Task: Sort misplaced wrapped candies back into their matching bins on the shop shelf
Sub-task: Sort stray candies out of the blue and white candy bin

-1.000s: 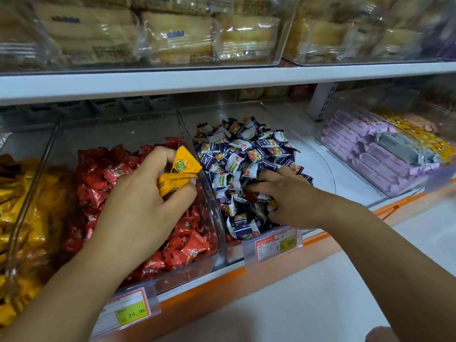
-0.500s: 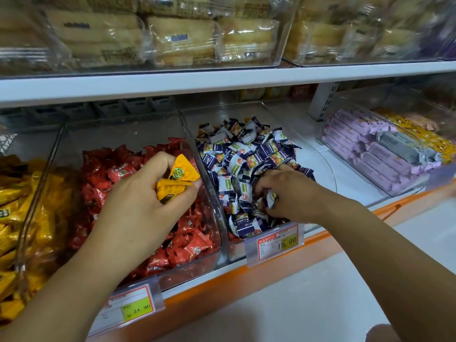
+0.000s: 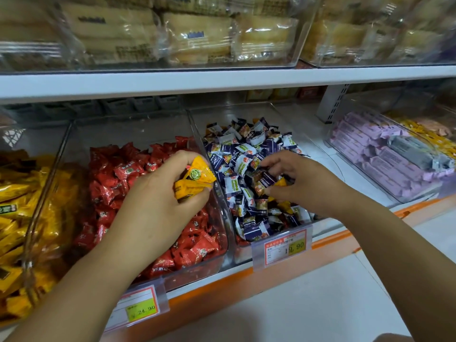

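A: The left hand (image 3: 162, 201)?
B: Bare forearm reaching in from lower left, fingers curled round a bunch of crinkly yellow foil-wrapped candies (image 3: 195, 180).
A: And the right hand (image 3: 306, 186)?
B: Its forearm enters from lower right, palm down, fingertips pinching one small yellow wrapped candy (image 3: 282, 181).

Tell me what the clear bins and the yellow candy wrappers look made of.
Bins: clear rigid plastic, perhaps acrylic; candies show through the walls, edges glint. Yellow candies in the left hand: glossy thin film, plastic or foil-laminate; it creases and has crimped ends.
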The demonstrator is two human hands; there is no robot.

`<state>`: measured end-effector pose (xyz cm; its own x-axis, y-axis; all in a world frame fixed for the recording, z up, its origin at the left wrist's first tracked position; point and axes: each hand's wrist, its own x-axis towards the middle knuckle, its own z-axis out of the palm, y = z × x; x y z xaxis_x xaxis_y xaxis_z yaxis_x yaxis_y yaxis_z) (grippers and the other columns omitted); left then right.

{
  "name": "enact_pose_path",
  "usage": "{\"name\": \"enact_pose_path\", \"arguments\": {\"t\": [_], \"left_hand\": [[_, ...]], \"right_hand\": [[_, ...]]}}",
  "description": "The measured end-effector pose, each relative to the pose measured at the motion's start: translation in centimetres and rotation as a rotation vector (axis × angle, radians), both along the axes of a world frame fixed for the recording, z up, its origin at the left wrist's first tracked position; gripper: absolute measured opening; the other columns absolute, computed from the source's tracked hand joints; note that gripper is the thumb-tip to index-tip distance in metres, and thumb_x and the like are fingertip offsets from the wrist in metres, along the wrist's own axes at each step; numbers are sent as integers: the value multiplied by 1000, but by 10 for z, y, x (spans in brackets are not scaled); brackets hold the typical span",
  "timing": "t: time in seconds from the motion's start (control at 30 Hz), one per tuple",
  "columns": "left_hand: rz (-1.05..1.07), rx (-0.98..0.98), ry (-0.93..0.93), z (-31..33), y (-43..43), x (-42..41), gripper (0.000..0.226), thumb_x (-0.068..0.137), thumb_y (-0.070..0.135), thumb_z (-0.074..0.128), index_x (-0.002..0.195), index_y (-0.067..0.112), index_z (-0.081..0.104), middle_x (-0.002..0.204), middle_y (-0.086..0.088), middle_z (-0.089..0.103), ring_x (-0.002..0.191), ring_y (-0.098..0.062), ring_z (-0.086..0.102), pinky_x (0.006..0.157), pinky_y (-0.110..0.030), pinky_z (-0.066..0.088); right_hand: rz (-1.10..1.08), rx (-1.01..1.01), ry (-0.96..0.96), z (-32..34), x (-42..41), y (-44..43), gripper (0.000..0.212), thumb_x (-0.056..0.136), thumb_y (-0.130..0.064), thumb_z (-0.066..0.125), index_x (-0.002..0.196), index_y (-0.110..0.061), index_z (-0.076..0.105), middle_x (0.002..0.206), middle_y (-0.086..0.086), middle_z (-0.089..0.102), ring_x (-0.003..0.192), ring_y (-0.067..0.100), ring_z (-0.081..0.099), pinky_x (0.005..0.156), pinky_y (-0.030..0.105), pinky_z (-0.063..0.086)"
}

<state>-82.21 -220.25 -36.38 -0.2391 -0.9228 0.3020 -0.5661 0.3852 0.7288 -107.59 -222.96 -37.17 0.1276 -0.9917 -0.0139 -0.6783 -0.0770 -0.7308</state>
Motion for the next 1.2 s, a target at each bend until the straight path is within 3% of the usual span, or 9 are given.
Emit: {"name": "enact_pose_path", "arguments": {"t": [0.07,0.2,0.37,0.53,0.7,0.8,0.93,1.07,1.2], "left_hand": [[0,25,16,0,0,0,21,81,43,67,98,40,56,84,19,64,72,-1,60,62,-9,42],[-24,60,9,3,3,1,37,70,63,61,102,45,52,82,19,63,63,-5,58,60,-14,44],[-55,96,44,5,5,1,26,80,52,57,103,42,53,69,8,59,48,-7,49,49,-15,38],[-27,87,22,3,3,6,13,88,49,52,96,39,52,69,10,58,51,-9,53,46,-23,39],[4,48,23,2,0,10,27,79,63,45,93,41,51,78,4,65,67,-14,63,60,-44,52],[16,50,77,4,-1,7,31,76,64,47,93,39,53,79,5,68,68,-14,66,62,-45,56],[-25,71,168,11,2,-2,29,73,59,52,90,36,52,81,10,68,70,-7,67,54,-29,57],[-100,8,-25,16,6,-9,44,61,68,60,91,38,50,83,16,60,67,-6,56,55,-19,43],[-77,-47,-138,14,6,-11,51,57,71,61,93,37,48,86,22,57,67,-3,55,49,-21,40]], "right_hand": [[-8,-20,-49,4,2,-1,43,84,-18,73,114,-41,52,99,-12,64,103,3,58,74,7,45],[-30,-63,-79,9,3,-3,43,86,-18,72,116,-42,53,95,-16,70,103,-1,61,88,24,47],[6,-42,47,7,11,4,12,85,-27,71,89,-35,63,93,-13,66,88,-3,61,69,10,45],[113,81,225,11,9,12,36,81,-13,74,96,-43,61,107,-22,57,95,-8,56,70,2,42],[33,-11,37,26,0,18,26,83,-11,72,96,-33,64,95,-18,70,94,-8,61,74,11,44],[-5,-76,28,37,-1,22,17,84,-20,73,92,-33,68,91,-22,69,89,-5,63,70,8,46],[-5,-87,-207,46,18,30,16,80,-20,75,92,-29,70,96,-2,72,86,24,68,81,44,53],[175,-68,-330,48,40,33,34,72,-2,80,98,-15,61,95,10,68,87,26,67,78,33,57],[182,-6,-461,42,48,31,41,70,-7,80,100,-13,54,95,10,69,86,21,68,80,31,55]]}}
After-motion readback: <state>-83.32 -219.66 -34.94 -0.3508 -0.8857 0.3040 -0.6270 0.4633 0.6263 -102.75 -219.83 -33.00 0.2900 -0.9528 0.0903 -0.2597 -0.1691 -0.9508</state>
